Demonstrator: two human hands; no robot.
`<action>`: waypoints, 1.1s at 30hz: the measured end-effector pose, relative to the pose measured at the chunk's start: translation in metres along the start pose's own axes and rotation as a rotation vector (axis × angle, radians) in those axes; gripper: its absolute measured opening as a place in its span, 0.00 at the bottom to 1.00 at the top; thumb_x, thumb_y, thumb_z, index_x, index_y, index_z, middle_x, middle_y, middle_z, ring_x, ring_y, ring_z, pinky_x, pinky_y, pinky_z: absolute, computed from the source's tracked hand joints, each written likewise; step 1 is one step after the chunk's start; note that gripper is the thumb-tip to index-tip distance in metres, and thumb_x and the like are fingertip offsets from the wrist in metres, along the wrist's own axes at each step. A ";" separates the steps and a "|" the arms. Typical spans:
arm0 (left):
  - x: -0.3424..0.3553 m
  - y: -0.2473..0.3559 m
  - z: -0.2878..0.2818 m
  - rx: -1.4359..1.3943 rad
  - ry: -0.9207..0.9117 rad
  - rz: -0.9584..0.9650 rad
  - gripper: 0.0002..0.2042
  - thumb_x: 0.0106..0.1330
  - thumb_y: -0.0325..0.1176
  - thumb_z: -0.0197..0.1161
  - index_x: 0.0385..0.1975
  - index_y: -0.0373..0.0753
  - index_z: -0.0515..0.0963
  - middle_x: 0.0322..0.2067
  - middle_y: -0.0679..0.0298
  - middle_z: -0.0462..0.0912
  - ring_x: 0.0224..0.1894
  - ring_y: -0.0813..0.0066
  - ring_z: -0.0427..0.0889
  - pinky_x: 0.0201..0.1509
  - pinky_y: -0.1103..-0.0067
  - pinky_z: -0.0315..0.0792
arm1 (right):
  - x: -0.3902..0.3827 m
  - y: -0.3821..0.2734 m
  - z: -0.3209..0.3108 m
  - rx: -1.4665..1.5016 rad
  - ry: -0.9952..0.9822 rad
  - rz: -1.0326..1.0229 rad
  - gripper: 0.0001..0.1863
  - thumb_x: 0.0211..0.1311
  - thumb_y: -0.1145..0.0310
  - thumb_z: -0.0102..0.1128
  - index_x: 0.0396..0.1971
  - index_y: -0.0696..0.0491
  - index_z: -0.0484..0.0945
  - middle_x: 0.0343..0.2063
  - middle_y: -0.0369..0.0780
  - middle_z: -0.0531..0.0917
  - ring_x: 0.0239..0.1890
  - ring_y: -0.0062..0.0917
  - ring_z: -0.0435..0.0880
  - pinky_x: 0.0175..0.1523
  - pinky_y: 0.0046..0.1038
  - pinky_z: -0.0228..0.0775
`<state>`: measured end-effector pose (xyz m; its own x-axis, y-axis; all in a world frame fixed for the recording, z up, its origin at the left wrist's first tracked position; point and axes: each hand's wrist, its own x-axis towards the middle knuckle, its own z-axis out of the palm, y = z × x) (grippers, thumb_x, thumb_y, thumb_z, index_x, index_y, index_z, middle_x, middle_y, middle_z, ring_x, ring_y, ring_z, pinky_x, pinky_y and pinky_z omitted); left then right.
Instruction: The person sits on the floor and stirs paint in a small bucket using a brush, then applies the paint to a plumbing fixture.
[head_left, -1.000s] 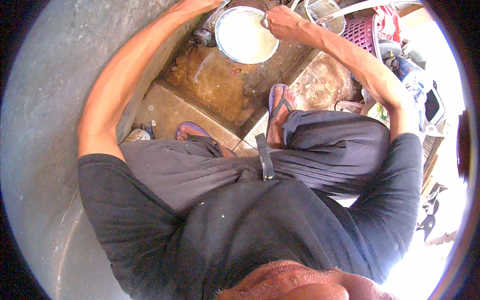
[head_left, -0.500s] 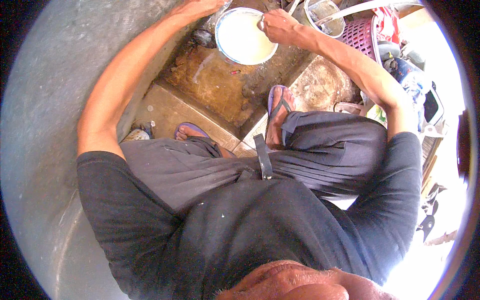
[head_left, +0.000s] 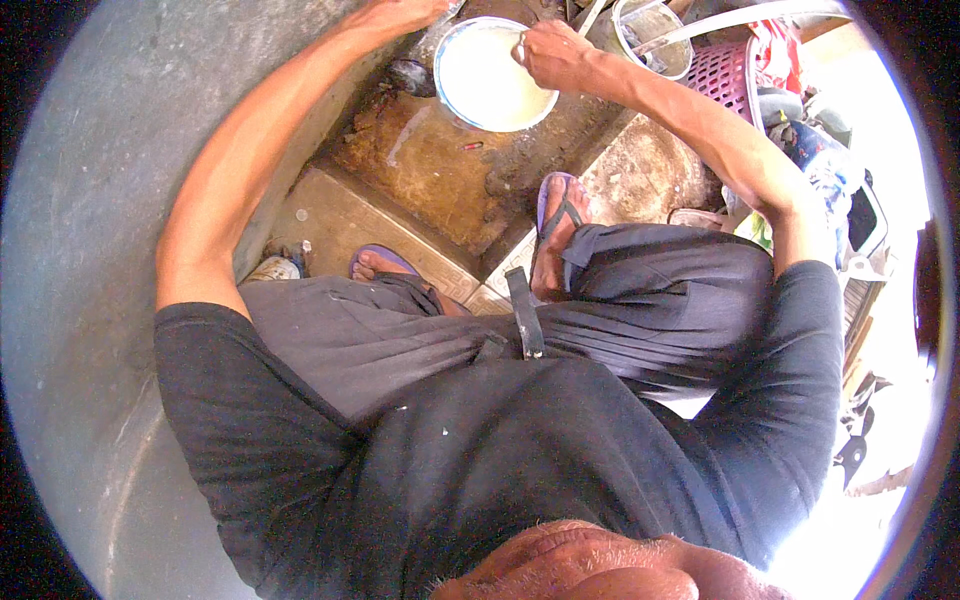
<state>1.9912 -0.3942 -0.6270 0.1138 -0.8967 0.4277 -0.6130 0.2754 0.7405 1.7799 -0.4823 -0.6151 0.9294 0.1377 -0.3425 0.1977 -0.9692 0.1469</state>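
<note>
The main container was a round white bucket point(head_left: 441, 92) with a blue-tinged rim, standing on the floor point(head_left: 430, 185) at top centre, between the hands. It held a pale cream liquid point(head_left: 490, 85). The right hand point(head_left: 553, 55) was at the bucket's right rim, fingers curled in; whether it gripped the rim or a tool could not be determined. The left hand point(head_left: 415, 12) was at the upper edge of view, left of the bucket and partly cut off; its opening and any hold could not be established.

A smaller translucent pail point(head_left: 648, 18) stood to the right, with a pale strip point(head_left: 750, 12) reaching over it. Beside it was a purple perforated basket point(head_left: 728, 80), with a red-and-white bag point(head_left: 776, 52) against it. The floor was brown and stained, bordered by patterned tiles point(head_left: 345, 225). A grey wall point(head_left: 95, 260) rose at left.
</note>
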 end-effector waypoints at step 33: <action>0.017 -0.005 0.011 0.102 -0.035 0.181 0.16 0.52 0.39 0.68 0.31 0.31 0.81 0.31 0.49 0.80 0.34 0.53 0.79 0.40 0.68 0.71 | -0.015 -0.008 0.025 0.173 0.227 -0.124 0.09 0.43 0.66 0.63 0.26 0.54 0.78 0.20 0.42 0.81 0.29 0.35 0.83 0.32 0.39 0.75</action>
<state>1.9880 -0.4148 -0.6287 -0.0313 -0.8476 0.5298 -0.6971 0.3983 0.5962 1.7567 -0.4818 -0.6342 0.9511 0.2804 -0.1293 0.2762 -0.9598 -0.0498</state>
